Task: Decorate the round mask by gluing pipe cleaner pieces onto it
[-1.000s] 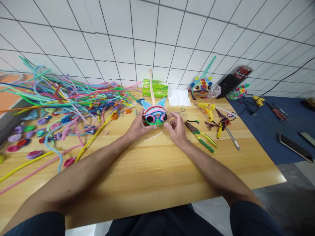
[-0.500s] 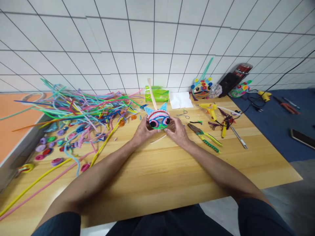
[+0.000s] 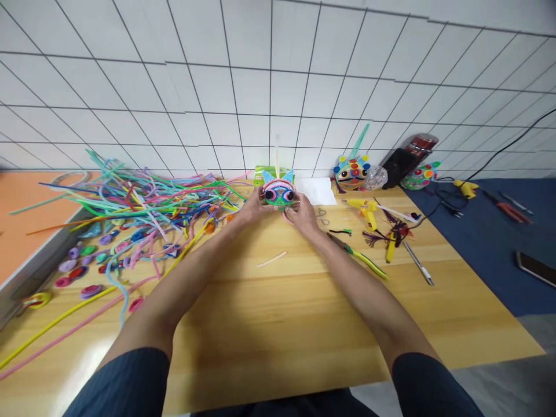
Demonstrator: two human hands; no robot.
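Between my two hands is a colourful pipe-cleaner animal head (image 3: 279,192) with black eyes in pink rings, blue pointed ears and a green chin. A pale stick (image 3: 277,157) rises behind it. My left hand (image 3: 255,207) grips its left side and my right hand (image 3: 303,215) its right side, fingers closed round the edges. Behind the head, a green packet (image 3: 262,173) is partly hidden. A short pale strip (image 3: 271,259) lies on the wood in front. Small scissors (image 3: 322,216) rest just right of my right hand, and pliers (image 3: 362,256) are partly under my right forearm.
Heaped pipe cleaners (image 3: 165,197) and coiled felt-like discs (image 3: 91,291) cover the left side. On the right are a yellow glue gun (image 3: 367,211), a pen-like knife (image 3: 419,263) and a second decorated head (image 3: 353,172). A white paper (image 3: 316,191) lies near the tiled wall.
Both hands have carried the animal head forward, away from me and nearer the green packet. The pale strip now lies uncovered, and my right forearm covers part of the pliers.
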